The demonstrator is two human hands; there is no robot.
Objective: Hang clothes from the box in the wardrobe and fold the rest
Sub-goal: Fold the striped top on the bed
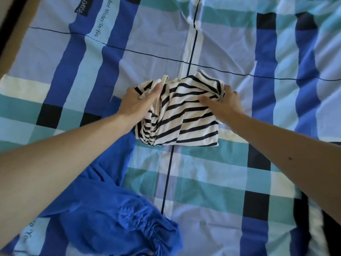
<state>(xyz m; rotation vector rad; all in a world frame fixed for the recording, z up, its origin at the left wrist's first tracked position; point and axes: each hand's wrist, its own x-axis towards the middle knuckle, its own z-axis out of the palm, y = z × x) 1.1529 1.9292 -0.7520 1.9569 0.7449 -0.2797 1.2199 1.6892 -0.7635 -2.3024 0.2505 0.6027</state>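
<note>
The bed [230, 43] fills the view, spread with a check sheet in blue, teal, white and black. Bare sheet lies on all sides of the work, which gives room to flatten a garment. A plain blue garment [114, 206] lies crumpled on the near left of the bed, partly under the left forearm, with its gathered edge toward the viewer. It has not yet been folded.

The striped top [186, 119] lies in the middle of the bed, just beyond the blue garment and touching its far end. It looks like a light, soft knit. It should weigh next to nothing, droop wherever it is unsupported and crease at any pull, but it should neither slip nor come to harm. I would take it at two matching corners or at the shoulders and keep the cloth taut between them, since a hold on the middle would only bunch it. It is white with narrow dark navy stripes and is already doubled into a rough block. The near edge lies flat, while the left side is gathered into tight pleats and the far edge is rumpled.

The left grip [140, 102] lies over the far left corner, its fingers reaching across the cloth and seemingly closed on the gathered edge. The right grip [225, 102] clasps the far right corner, with the thumb on top and the fingers curled round a twist of fabric.
</note>
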